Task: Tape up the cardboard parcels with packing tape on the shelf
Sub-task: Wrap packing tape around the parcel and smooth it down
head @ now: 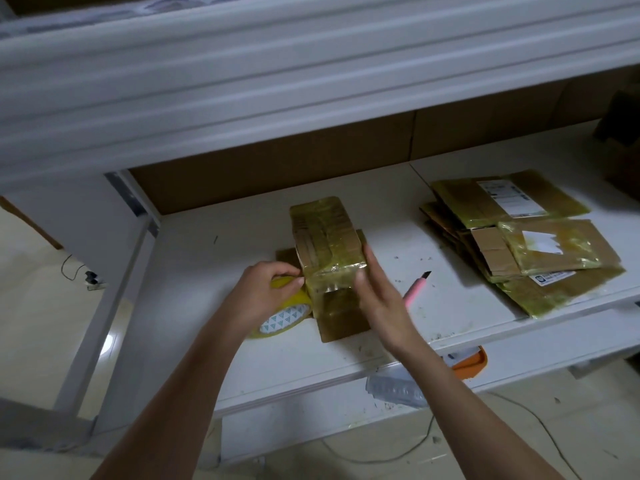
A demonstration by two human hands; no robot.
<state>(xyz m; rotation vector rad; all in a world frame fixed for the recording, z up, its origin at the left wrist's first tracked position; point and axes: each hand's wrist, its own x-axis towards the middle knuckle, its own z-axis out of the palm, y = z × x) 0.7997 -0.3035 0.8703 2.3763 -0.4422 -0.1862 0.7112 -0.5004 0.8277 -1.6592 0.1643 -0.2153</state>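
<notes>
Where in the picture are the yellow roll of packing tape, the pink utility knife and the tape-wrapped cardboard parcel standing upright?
yellow roll of packing tape point(282, 318): head view, on its printed white core.
pink utility knife point(412, 294): head view, on its pink handle.
tape-wrapped cardboard parcel point(323, 233): head view, on its taped upper face.

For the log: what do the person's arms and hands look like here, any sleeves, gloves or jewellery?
Both arms are bare as far as the view shows, with no sleeves in sight. The left hand and right hand wear no gloves. No watch, bracelet or ring is visible on wrists or fingers. Fingernails look short and unpainted.
</notes>
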